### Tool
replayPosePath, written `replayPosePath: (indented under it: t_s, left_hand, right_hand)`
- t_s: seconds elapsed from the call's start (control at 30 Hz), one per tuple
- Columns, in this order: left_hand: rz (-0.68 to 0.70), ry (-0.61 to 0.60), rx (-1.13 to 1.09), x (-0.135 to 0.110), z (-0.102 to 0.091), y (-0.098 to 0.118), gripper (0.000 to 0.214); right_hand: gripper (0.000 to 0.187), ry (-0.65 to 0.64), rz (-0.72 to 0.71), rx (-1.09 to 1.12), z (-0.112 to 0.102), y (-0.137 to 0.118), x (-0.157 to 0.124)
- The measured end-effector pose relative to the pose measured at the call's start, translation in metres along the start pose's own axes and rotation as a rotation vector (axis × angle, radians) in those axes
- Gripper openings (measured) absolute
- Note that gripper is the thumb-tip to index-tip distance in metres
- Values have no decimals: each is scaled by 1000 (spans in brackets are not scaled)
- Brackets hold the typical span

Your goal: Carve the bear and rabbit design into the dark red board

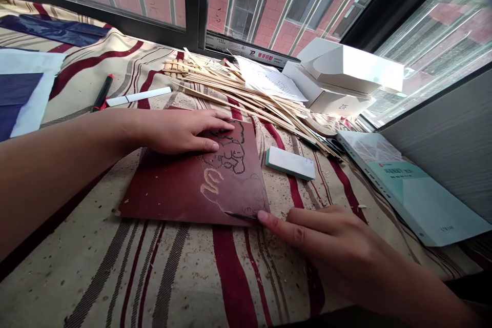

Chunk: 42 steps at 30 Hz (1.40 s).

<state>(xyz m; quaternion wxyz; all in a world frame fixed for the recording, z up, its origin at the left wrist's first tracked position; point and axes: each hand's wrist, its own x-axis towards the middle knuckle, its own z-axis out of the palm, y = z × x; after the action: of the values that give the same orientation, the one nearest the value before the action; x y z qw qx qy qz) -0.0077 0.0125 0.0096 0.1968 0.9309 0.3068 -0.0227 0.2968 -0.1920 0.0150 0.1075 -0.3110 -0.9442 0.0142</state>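
A dark red printing block [165, 189] lies on the striped cloth, with a black-line figure [226, 151] drawn on it and pale carved grooves [210, 182] near its lower middle. My left hand [180, 132] rests flat on the block's upper part, fingers apart and holding nothing. My right hand [326, 241] is at the block's lower right corner. Its index finger extends along a thin dark carving tool [240, 215], whose tip meets the block. The fingers hide the tool's handle.
A pile of thin bamboo strips [238, 87] lies beyond the block, beside a paper sheet [269, 79] and white boxes [346, 69]. A white eraser [290, 162] and a book [407, 184] lie right. Two pens [102, 93] lie left. Window glass runs along the far edge.
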Motion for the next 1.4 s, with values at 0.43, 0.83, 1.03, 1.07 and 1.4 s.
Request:
replayPosePath:
  t_s: [0.43,0.83,1.03,1.07,1.4]
  left_hand:
    - [-59,-52,60,2,1,12,96]
    - [-75,-86,97,2,1,22,111]
    - [-70,-71,106,1,1,24,109]
    - [-75,-75,107,1,1,26,108]
    - [-83,-65,116,1,4,27,107]
  right_hand:
    - [50,-28,23,-32,5,-8,-5]
    - [51,-32,44,-81,2,-26,-2]
    - [48,-17,72,-132,4,-34,-5]
    - [48,-18,79,-143,5,-36,-6]
    - [51,-3,92,-191,12,-50,-1]
